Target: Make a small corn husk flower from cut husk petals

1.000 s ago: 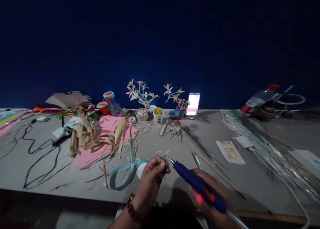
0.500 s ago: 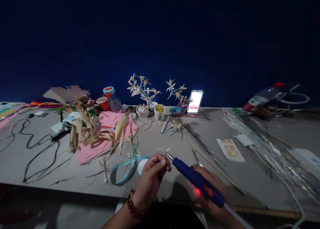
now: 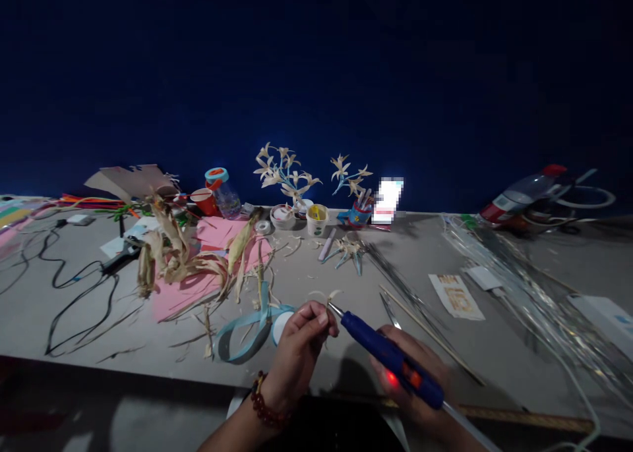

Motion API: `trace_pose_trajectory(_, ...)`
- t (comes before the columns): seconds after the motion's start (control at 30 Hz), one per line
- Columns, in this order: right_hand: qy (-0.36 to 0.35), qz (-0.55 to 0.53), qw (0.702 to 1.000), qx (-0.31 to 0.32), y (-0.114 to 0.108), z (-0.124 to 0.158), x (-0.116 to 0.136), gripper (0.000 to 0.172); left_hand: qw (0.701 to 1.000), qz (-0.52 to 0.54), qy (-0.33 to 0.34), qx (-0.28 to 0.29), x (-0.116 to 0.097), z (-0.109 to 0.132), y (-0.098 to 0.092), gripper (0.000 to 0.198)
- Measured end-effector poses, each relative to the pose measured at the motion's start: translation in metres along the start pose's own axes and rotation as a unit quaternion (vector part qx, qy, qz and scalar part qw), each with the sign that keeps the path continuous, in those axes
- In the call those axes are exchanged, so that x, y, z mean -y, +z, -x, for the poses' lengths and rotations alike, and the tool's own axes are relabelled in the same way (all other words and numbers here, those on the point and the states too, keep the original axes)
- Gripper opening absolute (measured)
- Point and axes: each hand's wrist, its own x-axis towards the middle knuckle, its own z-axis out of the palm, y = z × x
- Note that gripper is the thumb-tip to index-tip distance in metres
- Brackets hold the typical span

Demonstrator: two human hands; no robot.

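Observation:
My right hand is wrapped round a blue hot glue gun, a straight pen-like one with an orange part and a lit red light. A clear glue stick runs out of its back end. Its metal tip points up and left, at a small pale corn husk flower. Thumb and fingers of my left hand pinch this flower from below; its lower part is hidden by them. Whether the tip touches the petals I cannot tell. Beside my left hand lies a light blue ribbon on a roll.
Dried corn husks and pink paper lie left. Behind stand husk-flower branches, a white tub and a lit phone. Scissors, a thin stick, wires and clear glue sticks lie right.
The view has shifted very slightly. Both hands, the glue gun and the flower hold practically the same position.

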Motion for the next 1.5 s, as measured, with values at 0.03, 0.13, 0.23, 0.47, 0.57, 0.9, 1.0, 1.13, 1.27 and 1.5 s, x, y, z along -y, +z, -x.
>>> trace_pose_trajectory(0.03, 0.001, 0.001, 1.000, 0.000, 0.000, 0.000, 0.000, 0.036, 1.000, -0.001, 0.000, -0.001, 0.000, 0.000, 0.000, 0.018)
trace_pose_trajectory(0.13, -0.002, -0.002, 1.000, -0.005, 0.000, 0.001, -0.002, 0.038, 1.000, -0.006, 0.001, -0.002, -0.001, 0.000, 0.002, 0.020)
trace_pose_trajectory(0.23, -0.006, -0.006, 1.000, -0.004, 0.000, 0.001, -0.002, 0.042, 1.000, -0.013, 0.002, -0.005, -0.001, 0.001, 0.002, 0.021)
trace_pose_trajectory(0.47, -0.016, 0.013, 1.000, -0.018, -0.001, -0.001, 0.002, 0.045, 1.000, -0.008, 0.002, 0.000, 0.000, 0.000, 0.000, 0.020)
trace_pose_trajectory(0.57, -0.016, 0.012, 1.000, -0.012, 0.000, 0.000, 0.001, 0.047, 1.000, -0.009, 0.001, 0.001, -0.001, -0.001, 0.002, 0.021)
trace_pose_trajectory(0.9, 0.001, 0.010, 1.000, 0.007, 0.001, 0.006, -0.005, 0.030, 1.000, -0.012, -0.007, -0.017, -0.003, 0.000, 0.007, 0.025)
trace_pose_trajectory(1.0, -0.004, 0.013, 1.000, 0.004, 0.002, 0.008, -0.008, 0.029, 1.000, -0.014, -0.005, -0.016, -0.003, 0.000, 0.007, 0.023)
trace_pose_trajectory(1.13, -0.024, 0.007, 1.000, -0.002, 0.003, 0.009, -0.010, 0.034, 1.000, -0.011, -0.007, -0.016, -0.003, 0.001, 0.008, 0.022)
trace_pose_trajectory(1.27, -0.022, 0.015, 1.000, -0.001, 0.003, 0.008, -0.009, 0.033, 1.000, -0.008, -0.009, -0.016, -0.004, 0.001, 0.008, 0.022)
trace_pose_trajectory(1.5, -0.014, 0.024, 1.000, -0.005, 0.002, 0.006, -0.006, 0.032, 1.000, -0.007, -0.007, -0.009, -0.003, 0.001, 0.008, 0.022)
